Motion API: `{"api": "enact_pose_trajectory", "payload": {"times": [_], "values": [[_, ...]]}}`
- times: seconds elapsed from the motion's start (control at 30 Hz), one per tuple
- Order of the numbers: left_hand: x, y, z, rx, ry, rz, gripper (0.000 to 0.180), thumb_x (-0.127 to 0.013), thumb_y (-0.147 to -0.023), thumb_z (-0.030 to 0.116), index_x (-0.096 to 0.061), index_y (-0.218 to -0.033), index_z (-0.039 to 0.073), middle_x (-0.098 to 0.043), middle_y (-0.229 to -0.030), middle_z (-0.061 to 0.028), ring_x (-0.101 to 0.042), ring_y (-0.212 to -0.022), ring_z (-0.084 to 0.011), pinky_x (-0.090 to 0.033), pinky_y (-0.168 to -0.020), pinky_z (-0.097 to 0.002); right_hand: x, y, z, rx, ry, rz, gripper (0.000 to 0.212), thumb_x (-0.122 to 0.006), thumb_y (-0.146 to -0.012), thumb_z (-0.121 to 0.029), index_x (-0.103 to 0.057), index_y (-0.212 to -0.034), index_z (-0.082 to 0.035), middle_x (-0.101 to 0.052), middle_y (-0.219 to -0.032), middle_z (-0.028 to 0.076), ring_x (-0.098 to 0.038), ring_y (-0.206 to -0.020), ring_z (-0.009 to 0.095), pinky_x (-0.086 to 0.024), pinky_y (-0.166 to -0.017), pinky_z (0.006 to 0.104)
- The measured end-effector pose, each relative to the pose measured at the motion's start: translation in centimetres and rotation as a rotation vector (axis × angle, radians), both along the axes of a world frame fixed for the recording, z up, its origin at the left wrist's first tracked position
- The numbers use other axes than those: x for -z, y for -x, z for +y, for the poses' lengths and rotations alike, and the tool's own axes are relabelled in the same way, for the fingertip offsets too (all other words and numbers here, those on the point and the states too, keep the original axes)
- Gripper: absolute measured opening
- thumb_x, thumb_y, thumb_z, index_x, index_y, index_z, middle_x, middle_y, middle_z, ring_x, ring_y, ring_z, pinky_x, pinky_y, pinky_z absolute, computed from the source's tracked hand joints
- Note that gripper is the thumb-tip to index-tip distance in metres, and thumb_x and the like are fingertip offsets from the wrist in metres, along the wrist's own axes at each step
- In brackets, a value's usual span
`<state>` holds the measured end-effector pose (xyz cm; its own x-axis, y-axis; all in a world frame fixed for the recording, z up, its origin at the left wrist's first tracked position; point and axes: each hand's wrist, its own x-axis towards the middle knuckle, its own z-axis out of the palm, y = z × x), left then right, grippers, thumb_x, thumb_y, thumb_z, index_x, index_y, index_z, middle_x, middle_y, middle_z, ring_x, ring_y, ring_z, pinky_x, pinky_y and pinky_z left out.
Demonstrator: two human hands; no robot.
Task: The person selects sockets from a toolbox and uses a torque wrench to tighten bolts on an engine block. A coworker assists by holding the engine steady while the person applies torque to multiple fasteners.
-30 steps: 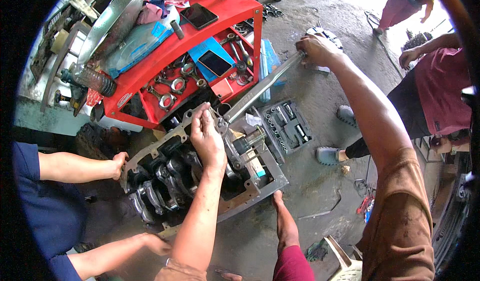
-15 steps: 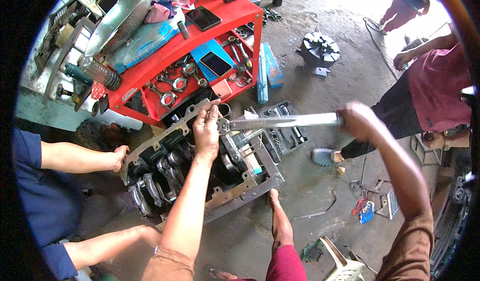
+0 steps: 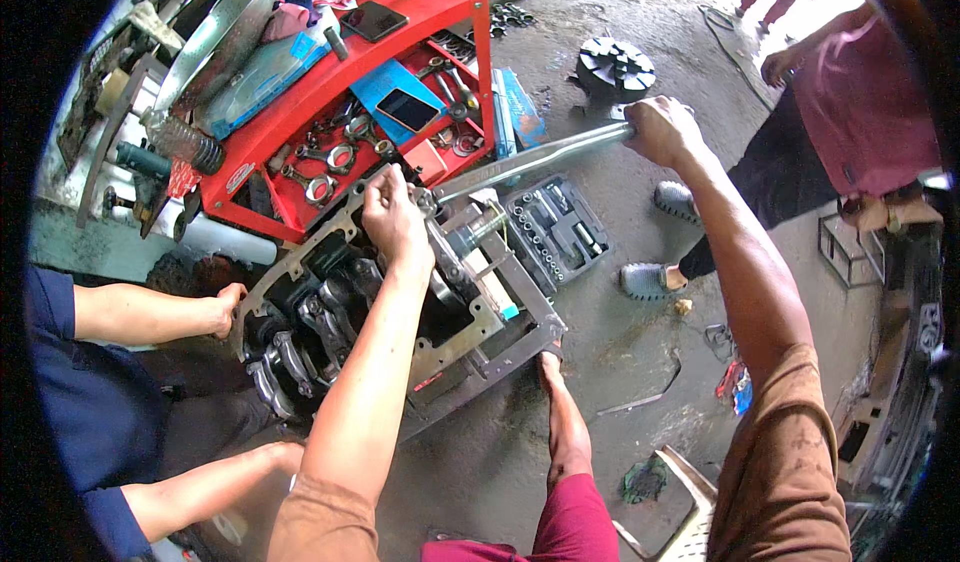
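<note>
An engine block [image 3: 470,337] lies on the concrete floor with its crankshaft [image 3: 300,332] and bearing caps showing. My left hand [image 3: 395,220] presses down on the head of a long silver wrench [image 3: 530,160] where it meets the block. My right hand [image 3: 662,130] grips the far end of the wrench's handle, arm stretched out. My bare foot [image 3: 552,370] rests against the block's near corner.
A red tool trolley [image 3: 330,92] with spanners and two phones stands behind the block. An open socket set case [image 3: 556,228] lies right of it. One person in blue [image 3: 60,382] holds the block at left; another in pink [image 3: 850,112] crouches at right. A round metal part [image 3: 615,67] lies farther back.
My right hand has swung the wrench handle down toward me and then back away, up to the right. My left hand has stayed on the wrench head.
</note>
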<state>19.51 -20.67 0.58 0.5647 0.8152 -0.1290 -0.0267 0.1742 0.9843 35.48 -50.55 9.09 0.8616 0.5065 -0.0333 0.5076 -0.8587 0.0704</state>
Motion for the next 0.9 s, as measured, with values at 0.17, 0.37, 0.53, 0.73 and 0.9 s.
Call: {"api": "enact_pose_trajectory", "payload": {"times": [0.17,0.37,0.53,0.73,0.9], "values": [[0.3,-2.4,0.9,-0.183,-0.175,0.05,0.04,-0.055,-0.094,0.042,-0.072,-0.085,0.006,-0.069,-0.073,-0.0064,-0.065,-0.061,-0.0141,-0.05,-0.056,-0.0299,1.4,11.7,-3.8,0.199,-0.1,-0.123,0.017,-0.069,-0.075,-0.023,-0.071,-0.082,-0.008,-0.069,-0.081,0.016,-0.068,-0.079,0.034,-0.053,-0.075,0.0439],[0.2,-2.3,2.1,0.199,-0.006,-0.059,0.032,-0.061,-0.093,0.032,-0.07,-0.08,0.005,-0.067,-0.064,-0.0083,-0.062,-0.049,-0.0158,-0.048,-0.046,-0.0293,2.6,27.3,-2.4,0.411,-0.189,-0.286,0.016,-0.065,-0.079,-0.023,-0.068,-0.082,-0.008,-0.068,-0.081,0.017,-0.067,-0.079,0.035,-0.052,-0.074,0.0455],[0.3,-2.4,2.3,0.34,-0.003,-0.131,0.032,-0.066,-0.091,0.034,-0.07,-0.078,0.005,-0.068,-0.065,-0.0076,-0.06,-0.049,-0.0145,-0.045,-0.046,-0.0288,3.2,32.1,-0.7,0.477,-0.196,-0.243,0.016,-0.06,-0.083,-0.023,-0.063,-0.088,-0.008,-0.067,-0.085,0.016,-0.066,-0.083,0.035,-0.05,-0.075,0.0466],[-0.3,-1.3,3.1,0.419,-0.31,0.005,0.042,-0.057,-0.095,0.042,-0.069,-0.082,0.004,-0.068,-0.066,-0.0035,-0.06,-0.055,-0.0116,-0.044,-0.052,-0.0278,2.4,31.2,-1.3,0.425,-0.263,-0.109,0.026,-0.071,-0.078,-0.026,-0.056,-0.088,-0.007,-0.064,-0.086,0.014,-0.062,-0.088,0.035,-0.047,-0.074,0.0486],[-3.5,1.5,1.0,0.452,-0.057,-0.065,0.026,-0.063,-0.093,0.033,-0.067,-0.092,0.007,-0.054,-0.067,0.0042,-0.049,-0.054,-0.003,-0.038,-0.046,-0.0195,-2.5,23.3,-3.7,0.393,-0.149,0.19,0.027,-0.072,-0.079,-0.025,-0.058,-0.095,-0.009,-0.064,-0.093,0.015,-0.063,-0.093,0.033,-0.049,-0.079,0.0485]]}}
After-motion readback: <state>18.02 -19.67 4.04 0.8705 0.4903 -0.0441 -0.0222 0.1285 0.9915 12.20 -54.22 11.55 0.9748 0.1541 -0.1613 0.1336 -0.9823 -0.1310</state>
